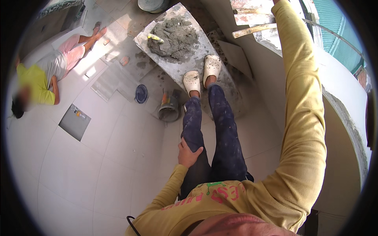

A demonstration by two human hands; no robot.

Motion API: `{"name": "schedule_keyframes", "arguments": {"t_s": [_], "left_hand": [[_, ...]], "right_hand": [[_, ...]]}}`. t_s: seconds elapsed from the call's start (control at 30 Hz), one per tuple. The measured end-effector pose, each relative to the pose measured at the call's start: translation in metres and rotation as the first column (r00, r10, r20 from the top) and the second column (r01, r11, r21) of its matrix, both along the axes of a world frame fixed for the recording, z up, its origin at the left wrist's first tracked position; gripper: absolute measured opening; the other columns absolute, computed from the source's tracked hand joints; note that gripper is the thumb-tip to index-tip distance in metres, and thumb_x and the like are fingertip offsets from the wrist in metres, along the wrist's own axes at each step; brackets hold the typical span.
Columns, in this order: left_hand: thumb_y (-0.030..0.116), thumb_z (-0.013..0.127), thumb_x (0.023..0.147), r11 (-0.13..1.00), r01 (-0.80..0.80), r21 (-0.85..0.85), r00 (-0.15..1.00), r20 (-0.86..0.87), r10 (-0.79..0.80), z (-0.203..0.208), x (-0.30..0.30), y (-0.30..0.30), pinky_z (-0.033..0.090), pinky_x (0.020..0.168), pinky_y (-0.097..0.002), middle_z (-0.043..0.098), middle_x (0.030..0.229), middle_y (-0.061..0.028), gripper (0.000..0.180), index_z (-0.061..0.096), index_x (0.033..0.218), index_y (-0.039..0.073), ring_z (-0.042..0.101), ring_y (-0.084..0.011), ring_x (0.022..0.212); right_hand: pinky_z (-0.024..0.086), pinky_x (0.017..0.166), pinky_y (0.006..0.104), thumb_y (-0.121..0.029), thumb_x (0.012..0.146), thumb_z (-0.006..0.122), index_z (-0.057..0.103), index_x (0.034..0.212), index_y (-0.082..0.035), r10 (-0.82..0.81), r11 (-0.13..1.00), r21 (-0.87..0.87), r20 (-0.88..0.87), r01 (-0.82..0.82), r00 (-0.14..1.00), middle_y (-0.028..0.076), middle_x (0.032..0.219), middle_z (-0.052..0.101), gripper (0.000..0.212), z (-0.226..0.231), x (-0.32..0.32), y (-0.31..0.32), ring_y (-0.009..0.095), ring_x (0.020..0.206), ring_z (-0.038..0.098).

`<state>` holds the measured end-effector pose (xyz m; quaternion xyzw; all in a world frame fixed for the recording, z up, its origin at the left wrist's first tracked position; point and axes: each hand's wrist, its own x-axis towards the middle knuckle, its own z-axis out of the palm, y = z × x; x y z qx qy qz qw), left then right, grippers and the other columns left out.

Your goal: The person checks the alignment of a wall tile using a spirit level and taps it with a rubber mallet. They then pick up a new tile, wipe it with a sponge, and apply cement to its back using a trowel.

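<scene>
One left hand (189, 154) on trouser leg (192, 122), thumb spread; right arm (297, 78) outstretched, hand beyond frame, can't tell

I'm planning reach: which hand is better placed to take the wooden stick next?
Probably the right hand, mostly cut off: its arm extends up past the wooden stick, while the left hand rests on the left leg.

Open room above mortar mound (179, 41); bucket (169, 113) beside left leg (192, 114); wall (263, 84) at right.
</scene>
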<state>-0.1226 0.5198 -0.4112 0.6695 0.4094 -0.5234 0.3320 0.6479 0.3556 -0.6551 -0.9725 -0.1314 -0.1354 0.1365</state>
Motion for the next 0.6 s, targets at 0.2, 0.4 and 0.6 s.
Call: {"name": "schedule_keyframes", "arguments": {"t_s": [0.2, 0.4, 0.6], "left_hand": [[0.060, 0.077, 0.080, 0.999, 0.035, -0.002, 0.999, 0.005, -0.035, -0.003, -0.019, 0.013, 0.046, 0.105, -0.0516, 0.038, 0.147, -0.0333, 0.118, 0.014, 0.156, -0.006, 0.050, -0.0502, 0.129], [0.060, 0.074, 0.083, 0.994, 0.075, -0.077, 0.997, 0.024, -0.074, -0.009, -0.022, 0.027, 0.042, 0.110, -0.0519, 0.035, 0.153, -0.0337, 0.119, 0.009, 0.158, -0.005, 0.046, -0.0486, 0.135], [0.056, 0.077, 0.083, 0.995, 0.071, -0.073, 0.991, 0.121, -0.062, -0.006, -0.025, 0.014, 0.032, 0.118, -0.0501, 0.023, 0.160, -0.0331, 0.123, 0.001, 0.159, -0.005, 0.030, -0.0466, 0.148]], "right_hand": [[0.051, 0.076, 0.0516, -0.035, 0.100, 0.056, 0.068, 0.089, -0.002, -0.144, 0.988, 0.096, 0.268, 0.123, 0.952, 0.026, 0.093, 0.068, 0.037, 0.061, -0.028, 0.008, 0.043, 0.086, 0.065], [0.046, 0.075, 0.0560, -0.041, 0.100, 0.058, 0.064, 0.092, -0.004, -0.242, 0.953, 0.227, 0.164, 0.202, 0.956, 0.026, 0.086, 0.066, 0.039, 0.110, -0.148, -0.031, 0.043, 0.082, 0.064], [0.051, 0.073, 0.0516, -0.022, 0.099, 0.062, 0.064, 0.090, -0.003, -0.101, 0.960, 0.171, -0.525, 0.221, 0.845, 0.020, 0.086, 0.067, 0.021, 0.041, -0.433, -0.082, 0.040, 0.083, 0.066]]}}
